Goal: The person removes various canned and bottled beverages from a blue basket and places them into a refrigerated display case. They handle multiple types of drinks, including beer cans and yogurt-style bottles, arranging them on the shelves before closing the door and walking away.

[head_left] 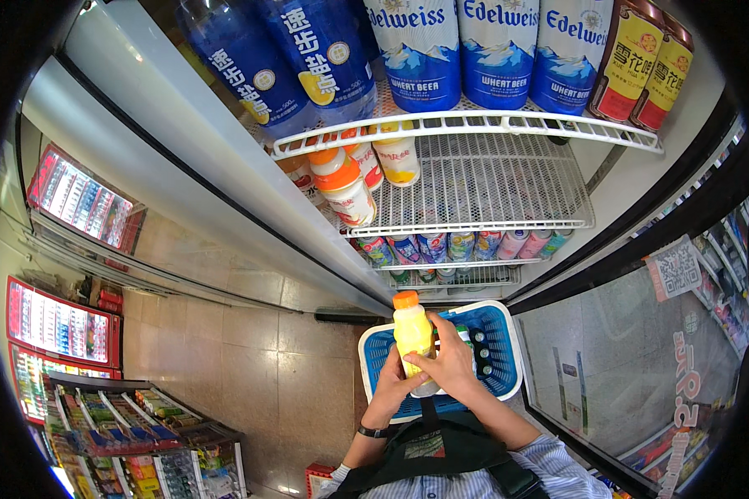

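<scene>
A yellow plastic drink bottle with an orange cap [412, 330] is held upright between both hands, above a blue plastic basket with a white rim [512, 374]. My left hand [392, 380] grips its lower left side, a black band on that wrist. My right hand [446, 358] holds it from the right. Inside the basket, partly hidden by my hands, lie several dark bottles or cans [484, 353]. In front, on a white wire shelf of the fridge [474, 187], white bottles with orange caps [347, 193] stand at the left.
The upper shelf [462, 121] holds blue bottles [324, 62], beer cans [496, 56] and red-yellow cans [627, 62]. Small cans [434, 246] line a lower shelf. An open glass door [611, 349] stands at the right. A stocked display rack [143, 430] is at the lower left.
</scene>
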A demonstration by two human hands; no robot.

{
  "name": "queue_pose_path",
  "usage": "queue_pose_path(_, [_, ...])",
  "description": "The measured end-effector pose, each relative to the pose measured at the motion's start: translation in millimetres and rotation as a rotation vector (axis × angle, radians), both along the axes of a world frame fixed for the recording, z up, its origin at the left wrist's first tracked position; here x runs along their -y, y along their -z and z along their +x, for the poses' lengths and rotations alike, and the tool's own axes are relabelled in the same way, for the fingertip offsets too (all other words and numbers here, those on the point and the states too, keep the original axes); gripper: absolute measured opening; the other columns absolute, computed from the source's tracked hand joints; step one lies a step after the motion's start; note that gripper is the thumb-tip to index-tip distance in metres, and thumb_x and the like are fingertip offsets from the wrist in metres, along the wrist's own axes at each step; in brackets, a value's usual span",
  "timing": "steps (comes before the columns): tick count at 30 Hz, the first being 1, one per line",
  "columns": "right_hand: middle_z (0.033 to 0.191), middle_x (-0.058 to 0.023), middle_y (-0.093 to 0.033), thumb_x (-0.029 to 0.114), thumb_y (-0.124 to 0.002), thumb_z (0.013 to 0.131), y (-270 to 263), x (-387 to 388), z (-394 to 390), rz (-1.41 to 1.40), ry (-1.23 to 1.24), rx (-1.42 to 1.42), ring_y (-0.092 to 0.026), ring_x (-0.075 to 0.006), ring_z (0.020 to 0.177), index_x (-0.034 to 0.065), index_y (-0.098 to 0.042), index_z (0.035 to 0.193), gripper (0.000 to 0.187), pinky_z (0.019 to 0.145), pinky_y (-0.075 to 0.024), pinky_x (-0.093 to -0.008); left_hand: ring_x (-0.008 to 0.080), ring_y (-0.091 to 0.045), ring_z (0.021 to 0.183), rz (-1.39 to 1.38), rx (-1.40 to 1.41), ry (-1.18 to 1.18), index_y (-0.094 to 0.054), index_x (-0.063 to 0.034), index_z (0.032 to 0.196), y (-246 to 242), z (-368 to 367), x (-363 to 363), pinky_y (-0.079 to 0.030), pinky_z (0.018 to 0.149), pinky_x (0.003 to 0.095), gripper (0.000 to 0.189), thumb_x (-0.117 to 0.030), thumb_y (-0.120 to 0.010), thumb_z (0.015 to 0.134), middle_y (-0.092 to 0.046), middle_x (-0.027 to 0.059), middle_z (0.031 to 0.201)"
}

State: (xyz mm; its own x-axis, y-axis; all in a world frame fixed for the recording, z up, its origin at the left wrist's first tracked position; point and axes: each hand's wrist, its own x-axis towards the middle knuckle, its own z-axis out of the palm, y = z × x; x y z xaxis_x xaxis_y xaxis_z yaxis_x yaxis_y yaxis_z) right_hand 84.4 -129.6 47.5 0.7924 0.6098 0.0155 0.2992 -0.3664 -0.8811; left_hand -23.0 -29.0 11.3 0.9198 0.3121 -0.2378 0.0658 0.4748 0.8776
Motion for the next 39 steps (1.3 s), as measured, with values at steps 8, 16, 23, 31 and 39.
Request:
queue_pose_path(8, [0.119,-0.0129,-0.056,0.022,-0.077,0.077,14.1,-5.0,-1.0,0.359,-0.072,-0.393,-0.057,-0.0211,0.107,-0.0008,-0.037,0.134,0.073,0.091,-0.0463,-0.0328,0.0255,-0.055,0.105,0.989,-0.219,-0.274,-0.039,-0.0009,0.135,-8.7,1.8,15.2,-0.046,0.088,0.0348,0.085,-0.012,-0.084,0.064,-0.053,0.0151,0.116])
queue_pose_path(16, [0.122,-0.0076,-0.055,0.009,-0.071,0.081,16.8,3.2,15.7,0.635,-0.095,-0.849,-0.053,-0.0175,0.115,0.0037,-0.037,0.136,0.065,0.097,-0.0422,-0.0315,0.019,-0.054,0.105,0.461,-0.052,-0.18,-0.035,-0.0014,0.142,-0.9,-17.8,-3.6,-0.046,0.088,0.0316,0.064,-0.017,-0.065,0.087,-0.053,0.0095,0.121])
queue_pose_path(23, [0.129,-0.0074,-0.052,0.016,-0.069,0.085,19.5,9.4,17.8,0.639,-0.191,-1.004,-0.051,-0.0183,0.118,0.0045,-0.036,0.14,0.065,0.1,-0.0395,-0.0323,0.0181,-0.05,0.12,-0.272,-0.142,0.045,-0.029,-0.0002,0.144,-1.1,-27.6,-9.1,-0.041,0.1,0.0302,0.065,-0.029,-0.059,0.093,-0.049,0.0095,0.133])
queue_pose_path(31, [0.126,-0.0102,-0.053,0.022,-0.065,0.089,13.5,11.8,28.1,0.498,-0.262,-0.773,-0.051,-0.0176,0.115,-0.0028,-0.04,0.136,0.059,0.096,-0.0414,-0.0307,0.0148,-0.05,0.113,0.203,-0.081,-0.06,-0.038,0.0017,0.138,-13.8,-15.9,-2.4,-0.04,0.098,0.0288,0.062,-0.014,-0.068,0.086,-0.054,0.0075,0.123])
queue_pose_path(39, [0.128,-0.0099,-0.052,0.021,-0.067,0.087,19.5,7.8,26.3,0.556,-0.26,-0.823,-0.05,-0.0188,0.117,0.0,-0.035,0.139,0.064,0.098,-0.0406,-0.0314,0.0208,-0.057,0.105,0.53,-0.084,-0.192,-0.041,0.0035,0.136,-15.0,-10.4,7.8,-0.045,0.092,0.0306,0.07,-0.014,-0.076,0.078,-0.057,0.0132,0.118])
